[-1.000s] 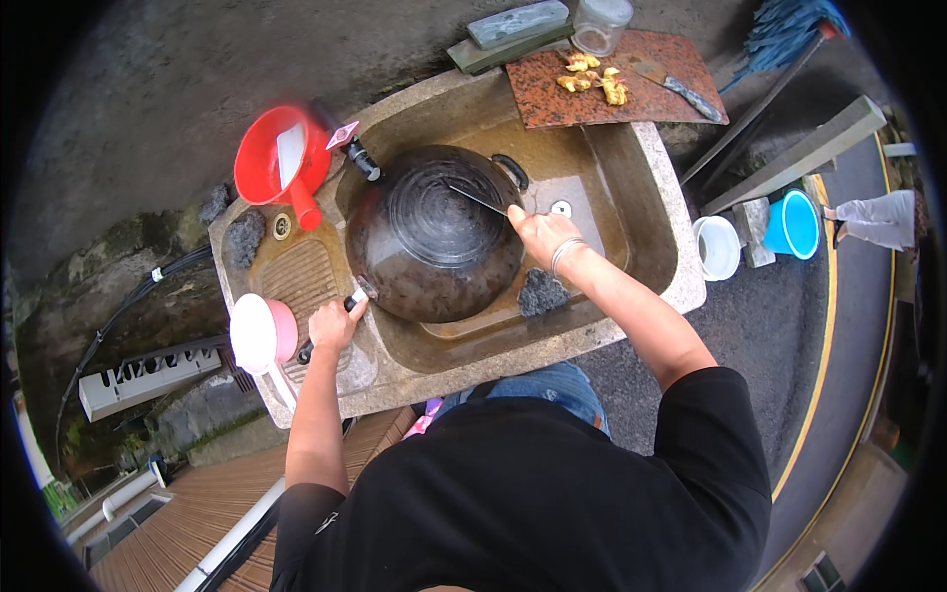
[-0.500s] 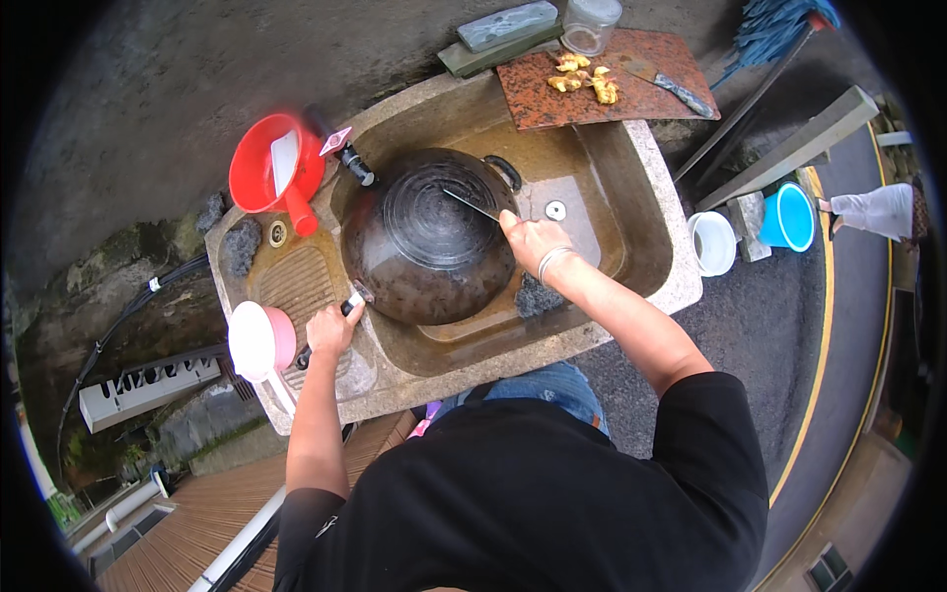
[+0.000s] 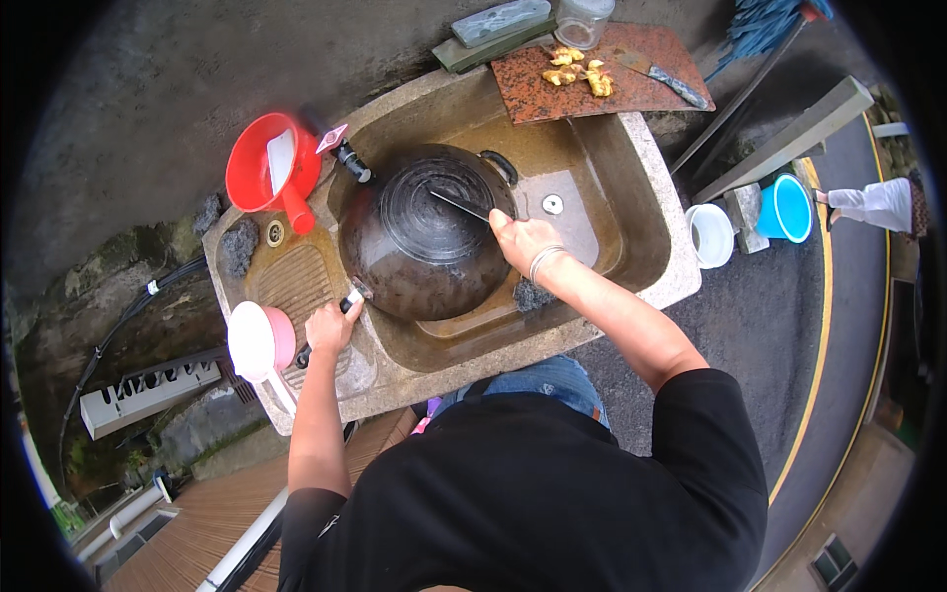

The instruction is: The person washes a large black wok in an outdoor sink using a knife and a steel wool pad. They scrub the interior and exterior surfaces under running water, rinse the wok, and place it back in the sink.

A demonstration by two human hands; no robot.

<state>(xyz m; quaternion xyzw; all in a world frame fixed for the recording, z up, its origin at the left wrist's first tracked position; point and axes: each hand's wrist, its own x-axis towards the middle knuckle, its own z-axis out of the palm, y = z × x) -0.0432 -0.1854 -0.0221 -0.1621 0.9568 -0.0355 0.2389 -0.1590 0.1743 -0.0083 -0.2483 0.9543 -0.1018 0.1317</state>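
An upturned black wok [image 3: 404, 281] lies in a speckled stone sink [image 3: 671, 286], its bottom facing up. My right hand [image 3: 523, 239] is closed on a thin metal blade [image 3: 459, 202], whose tip rests on the ringed base. A dark grey scouring pad [image 3: 533, 294] lies beneath that wrist. My left hand [image 3: 327, 324] grips the wok's long handle [image 3: 350, 301] over the sink's left ledge. A pink-and-white long-handled dipper [image 3: 254, 340] is beside it. Behind the wok is a black tap [image 3: 350, 158] with a pink handle.
A red dipper [image 3: 252, 163] and second pad [image 3: 240, 247] occupy the left ledge. A granite board [image 3: 528, 94] holds yellow root pieces [image 3: 600, 81] and a knife [image 3: 676, 87]. Right are white [image 3: 710, 237] and blue [image 3: 787, 209] buckets, a mop [image 3: 750, 30] and another person's legs [image 3: 873, 205].
My right hand and blade have moved slightly left and toward me across the wok's base. My left hand stays on the handle. The view has shifted slightly.
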